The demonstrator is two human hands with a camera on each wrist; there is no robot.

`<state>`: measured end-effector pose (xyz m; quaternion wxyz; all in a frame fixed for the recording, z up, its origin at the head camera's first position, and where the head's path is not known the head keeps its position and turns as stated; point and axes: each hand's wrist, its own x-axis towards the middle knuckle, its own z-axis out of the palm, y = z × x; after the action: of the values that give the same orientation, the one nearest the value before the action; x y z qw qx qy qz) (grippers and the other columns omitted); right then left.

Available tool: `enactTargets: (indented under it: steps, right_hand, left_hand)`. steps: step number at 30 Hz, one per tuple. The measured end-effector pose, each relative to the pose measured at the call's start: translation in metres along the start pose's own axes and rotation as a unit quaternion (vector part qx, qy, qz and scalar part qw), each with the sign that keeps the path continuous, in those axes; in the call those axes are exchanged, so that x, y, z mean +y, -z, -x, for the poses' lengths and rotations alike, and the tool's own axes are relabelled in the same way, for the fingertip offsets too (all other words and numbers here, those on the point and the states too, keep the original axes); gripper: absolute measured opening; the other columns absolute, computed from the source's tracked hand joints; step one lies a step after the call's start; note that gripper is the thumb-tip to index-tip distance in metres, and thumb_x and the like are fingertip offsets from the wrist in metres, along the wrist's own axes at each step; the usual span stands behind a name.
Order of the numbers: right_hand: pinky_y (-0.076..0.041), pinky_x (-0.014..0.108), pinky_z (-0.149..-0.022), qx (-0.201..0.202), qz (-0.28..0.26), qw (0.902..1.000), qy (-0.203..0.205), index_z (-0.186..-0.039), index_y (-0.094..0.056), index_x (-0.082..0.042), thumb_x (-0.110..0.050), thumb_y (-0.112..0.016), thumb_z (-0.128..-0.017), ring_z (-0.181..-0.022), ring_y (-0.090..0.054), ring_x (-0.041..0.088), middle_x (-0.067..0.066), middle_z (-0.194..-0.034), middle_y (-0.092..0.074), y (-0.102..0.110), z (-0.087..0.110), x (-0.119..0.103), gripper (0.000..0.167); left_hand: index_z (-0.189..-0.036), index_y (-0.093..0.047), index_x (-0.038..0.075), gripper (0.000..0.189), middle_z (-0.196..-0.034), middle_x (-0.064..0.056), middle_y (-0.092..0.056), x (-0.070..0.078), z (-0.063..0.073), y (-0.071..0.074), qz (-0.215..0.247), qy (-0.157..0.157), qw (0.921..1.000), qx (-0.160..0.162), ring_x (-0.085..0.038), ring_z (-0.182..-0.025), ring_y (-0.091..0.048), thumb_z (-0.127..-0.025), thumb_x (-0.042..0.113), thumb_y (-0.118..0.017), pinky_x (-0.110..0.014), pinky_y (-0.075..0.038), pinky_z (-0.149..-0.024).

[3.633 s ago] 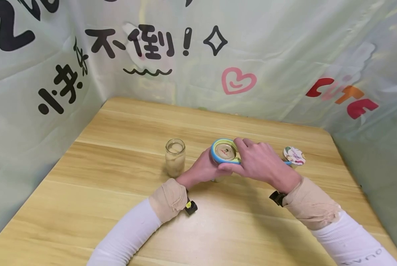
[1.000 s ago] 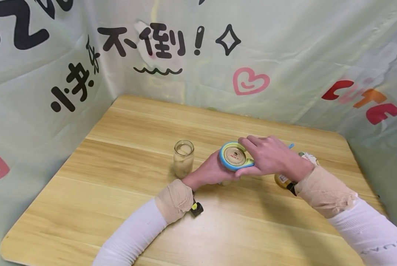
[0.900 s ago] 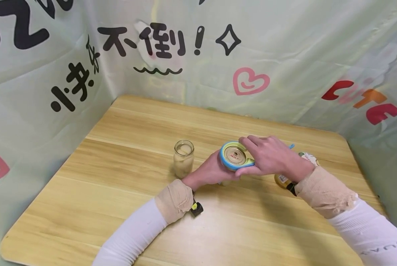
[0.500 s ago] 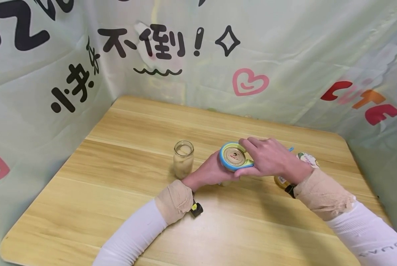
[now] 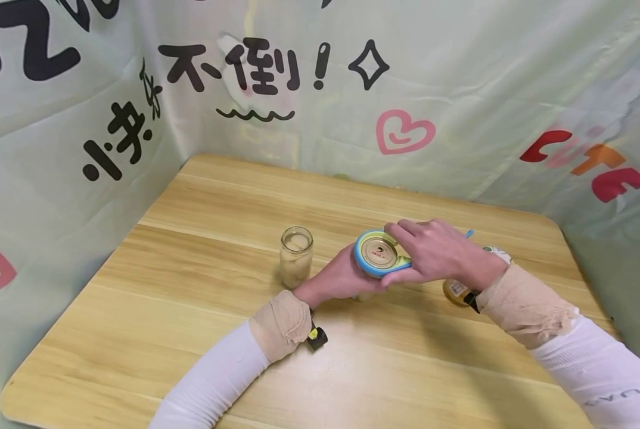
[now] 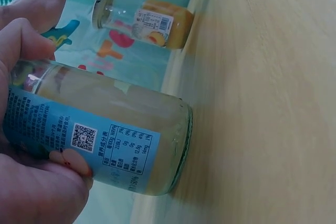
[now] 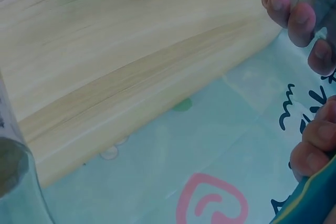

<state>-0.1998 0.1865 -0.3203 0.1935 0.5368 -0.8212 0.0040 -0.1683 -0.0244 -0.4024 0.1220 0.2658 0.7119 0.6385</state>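
Observation:
My left hand [image 5: 341,277] grips a glass jar [image 6: 121,129] with a blue label; its base sits at the table surface in the left wrist view. Around the jar's gold lid [image 5: 379,253] lies the ring of a blue and yellow-green jar opener [image 5: 359,257]. The fingers and thumb of my right hand [image 5: 432,253] are curled round the opener's handle, whose blue tip shows beyond the hand. In the right wrist view, several right-hand fingers [image 7: 315,148] rest along the opener's edge.
Left of my hands stands a lidless glass jar [image 5: 295,259] with pale contents. Behind the right wrist is another jar [image 6: 163,24] of yellow fruit, partly hidden in the head view. The wooden table [image 5: 218,238] meets a printed cloth wall [image 5: 320,137] at the back.
Since the oldest frame, the opener's handle has swung counterclockwise, its tip now farther from me, and the head view has shifted. Over the last second hardly anything moves.

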Motion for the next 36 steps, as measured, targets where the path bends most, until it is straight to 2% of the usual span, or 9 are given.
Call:
enactTargets:
  steps: [5,11,22,30,36]
  right_hand:
    - [-0.043,0.026,-0.045,0.003,-0.001,1.0000,0.005,-0.115,-0.059,-0.003,-0.091,-0.022,-0.087,-0.051,-0.044,0.007,0.004,-0.082,-0.064,0.002,0.001,0.000,0.100]
    - [-0.042,0.024,-0.044,0.018,-0.005,0.9994,0.028,-0.112,-0.059,-0.003,-0.090,-0.027,-0.088,-0.052,-0.042,0.006,0.001,-0.078,-0.059,0.004,-0.002,0.003,0.096]
    - [-0.043,0.025,-0.045,0.012,0.004,0.9989,0.046,-0.110,-0.060,-0.002,-0.090,-0.025,-0.089,-0.052,-0.044,0.006,0.000,-0.075,-0.059,0.014,-0.008,0.003,0.096]
    - [-0.041,0.024,-0.045,-0.007,0.010,0.9994,0.033,-0.110,-0.060,-0.003,-0.090,-0.026,-0.088,-0.052,-0.039,0.004,-0.001,-0.075,-0.057,0.026,-0.009,0.002,0.096]
    - [-0.043,0.023,-0.047,-0.044,-0.012,0.9990,-0.001,-0.113,-0.062,-0.005,-0.091,-0.025,-0.088,-0.053,-0.045,0.003,0.001,-0.081,-0.066,0.030,-0.007,-0.003,0.097]
  left_hand:
    - [-0.149,-0.044,0.013,0.079,-0.141,-0.010,-0.060,0.001,0.000,0.000,0.006,-0.002,0.9998,-0.017,-0.013,-0.125,-0.058,-0.081,-0.001,-0.082,-0.027,-0.047,-0.111]
    - [-0.147,-0.044,0.014,0.078,-0.139,-0.009,-0.060,0.002,-0.001,0.001,0.017,-0.008,0.9992,-0.036,-0.009,-0.122,-0.057,-0.081,0.000,-0.081,-0.026,-0.047,-0.109]
    - [-0.146,-0.045,0.015,0.078,-0.137,-0.008,-0.061,0.005,0.000,0.001,0.015,-0.013,0.9992,-0.036,-0.008,-0.119,-0.058,-0.079,-0.003,-0.081,-0.026,-0.047,-0.109]
    - [-0.147,-0.043,0.017,0.079,-0.139,-0.006,-0.059,0.005,0.000,0.001,0.013,-0.013,0.9991,-0.037,-0.009,-0.120,-0.057,-0.079,-0.001,-0.079,-0.029,-0.046,-0.111]
    - [-0.147,-0.045,0.018,0.079,-0.138,-0.007,-0.061,0.000,0.000,0.003,0.020,-0.014,0.9989,-0.041,-0.010,-0.119,-0.059,-0.079,-0.001,-0.079,-0.030,-0.047,-0.110]
